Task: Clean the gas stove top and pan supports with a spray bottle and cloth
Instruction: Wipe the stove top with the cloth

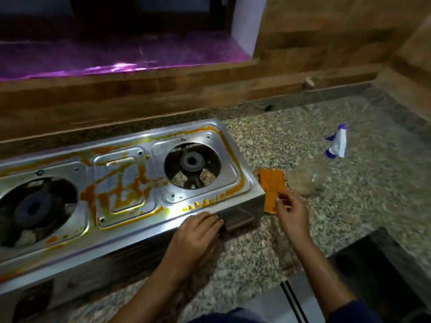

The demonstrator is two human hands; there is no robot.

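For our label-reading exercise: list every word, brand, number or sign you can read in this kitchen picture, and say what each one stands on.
No text can be read in this picture.
Stove top: a raised plate in the middle may carry a mark, but stains and blur hide it.
Spray bottle: clear body and white-and-blue head, no label visible.
Orange cloth: no print visible.

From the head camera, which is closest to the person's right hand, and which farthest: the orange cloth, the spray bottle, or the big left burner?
Measured from the right hand:
1. Orange cloth, at the fingertips, beside the stove's right end.
2. Spray bottle, lying on the counter just beyond, to the right.
3. Left burner, far across the stove, to the left.
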